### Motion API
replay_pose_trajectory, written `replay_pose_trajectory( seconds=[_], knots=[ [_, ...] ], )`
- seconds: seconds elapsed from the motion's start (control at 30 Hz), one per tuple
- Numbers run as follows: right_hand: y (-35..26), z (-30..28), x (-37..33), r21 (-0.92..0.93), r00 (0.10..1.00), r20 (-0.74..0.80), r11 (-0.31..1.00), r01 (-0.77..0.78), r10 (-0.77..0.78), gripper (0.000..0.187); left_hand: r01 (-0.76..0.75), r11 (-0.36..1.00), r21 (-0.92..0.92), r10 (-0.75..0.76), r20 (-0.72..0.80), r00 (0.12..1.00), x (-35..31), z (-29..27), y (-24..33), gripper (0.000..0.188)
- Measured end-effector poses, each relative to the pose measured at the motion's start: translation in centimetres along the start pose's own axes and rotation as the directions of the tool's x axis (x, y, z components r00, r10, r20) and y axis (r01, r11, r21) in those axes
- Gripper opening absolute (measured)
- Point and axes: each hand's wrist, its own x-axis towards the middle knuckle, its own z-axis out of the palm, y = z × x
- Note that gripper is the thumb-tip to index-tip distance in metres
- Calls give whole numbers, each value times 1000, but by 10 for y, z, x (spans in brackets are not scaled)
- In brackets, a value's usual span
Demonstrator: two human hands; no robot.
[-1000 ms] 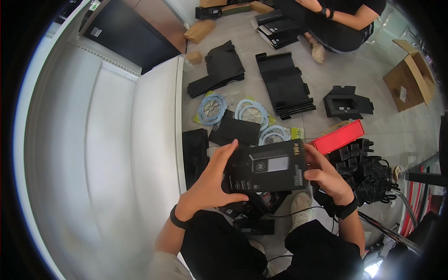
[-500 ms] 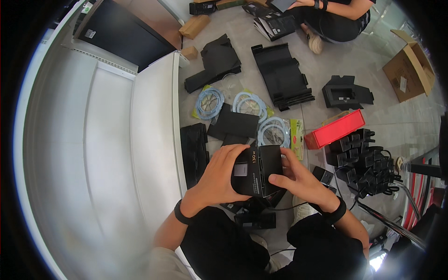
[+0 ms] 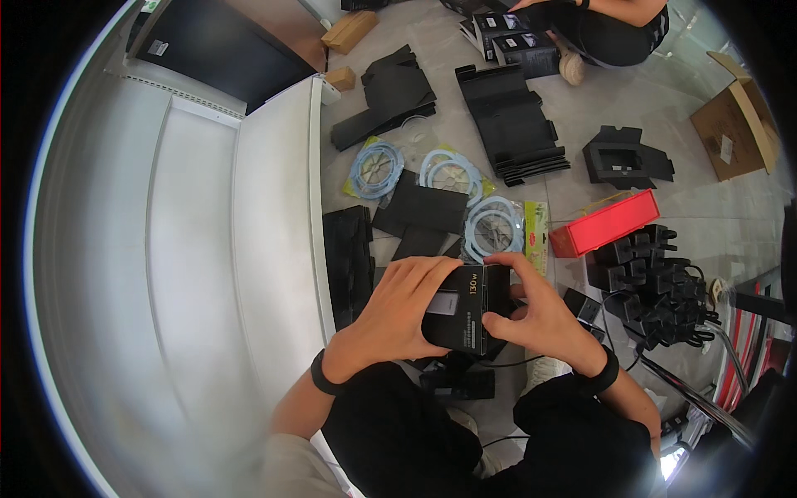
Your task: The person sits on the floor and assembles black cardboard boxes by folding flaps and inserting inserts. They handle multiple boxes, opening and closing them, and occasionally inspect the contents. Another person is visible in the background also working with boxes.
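Note:
Between my hands is a small black box (image 3: pixel 466 325) with a silvery device pictured on its front. My left hand (image 3: pixel 383 309) wraps around its left side, with fingers over the top edge and thumb below. My right hand (image 3: pixel 538 314) grips the right end, its thumb pressed to the near face and its index finger at the top corner. Other fingertips are partly hidden behind the box. Flat black cardboard pieces (image 3: pixel 425 206) lie just beyond it. Under the box, between my knees, another black box (image 3: pixel 458 383) rests on the floor.
White shelving (image 3: pixel 278 216) runs along my left. Blue rings in plastic packs (image 3: pixel 494 228) lie ahead. To the right are a red box (image 3: pixel 604 224), a heap of black power adapters (image 3: pixel 656 290) and an open carton (image 3: pixel 735 133). Another person (image 3: pixel 610 33) sits at the far right.
The flap on the box's right side, standing a little out before, now lies closed against it. The box has turned slightly and shifted right. The other person's hands have moved.

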Motion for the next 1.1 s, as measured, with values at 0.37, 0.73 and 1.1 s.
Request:
replay_pose_trajectory(
  seconds=[0.37,0.73,1.1],
  knots=[
    [3,1,6,1,999,-25,1000,24,-24,70,-7,1000,26,7,8,1000,0,3,1,104],
    [0,5,4,-234,996,-38,970,70,-81,73,-20,999,-30,20,-1,1000,-4,12,-5,103],
    [-22,7,-4,-283,988,-41,950,134,-151,71,27,974,-225,-23,21,1000,-9,10,-14,109]
  ],
)
